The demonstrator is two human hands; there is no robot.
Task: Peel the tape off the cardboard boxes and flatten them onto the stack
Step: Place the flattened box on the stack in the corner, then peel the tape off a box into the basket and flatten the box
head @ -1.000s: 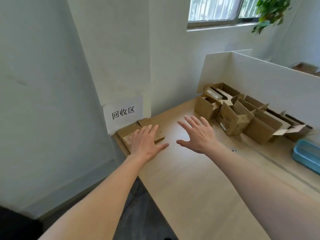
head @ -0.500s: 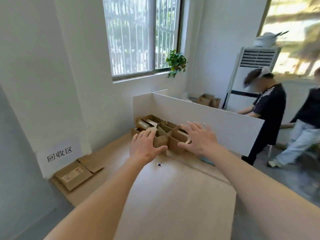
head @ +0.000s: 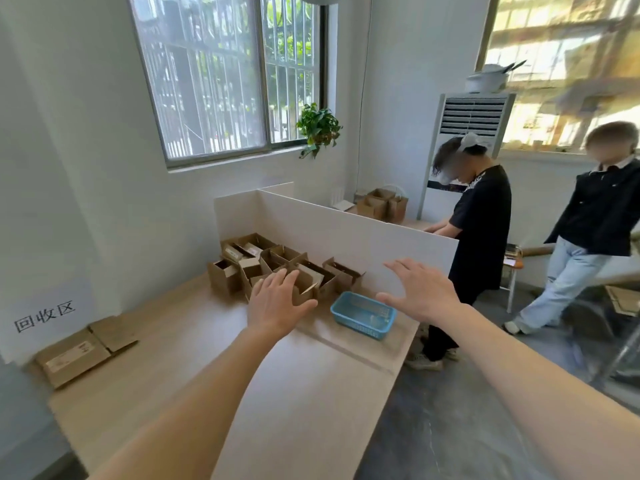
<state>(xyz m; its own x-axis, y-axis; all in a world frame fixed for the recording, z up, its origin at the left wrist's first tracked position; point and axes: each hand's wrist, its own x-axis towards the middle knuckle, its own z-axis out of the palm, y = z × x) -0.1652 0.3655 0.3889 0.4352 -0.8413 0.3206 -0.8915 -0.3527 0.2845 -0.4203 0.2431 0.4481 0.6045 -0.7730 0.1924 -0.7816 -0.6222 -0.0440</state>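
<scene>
Cardboard boxes [head: 277, 268]: a cluster of open ones, flaps up, at the far side of the worktop [head: 194, 362], set against the white divider panel [head: 346, 233]. Some hold smaller items; contents too small to make out. Tape not discernible from here.

Stack of flattened cardboard [head: 81, 351]: lies at the near-left corner of the worktop, well apart from the cluster, against the wall under a paper sign [head: 45, 317] with printed characters. Top sheet carries a white label.

Left hand [head: 275, 306]: held out over the worktop, palm down, fingers straight and spread, thumb out to the right. Holding nothing. In the view it overlaps the nearest box of the cluster; contact cannot be told.

Right hand [head: 420, 294]: also outstretched, palm down, fingers spread and relaxed, holding nothing. It sits in front of the divider panel's right end, above and right of the blue basket [head: 362, 315].

Blue basket: plastic, slotted walls, on the worktop just beside the boxes, on their right.

Beyond the divider: more boxes [head: 382, 202] on a further surface, two people standing at right, a potted plant [head: 318, 128] at the window sill, a floor air conditioner [head: 471, 119].
</scene>
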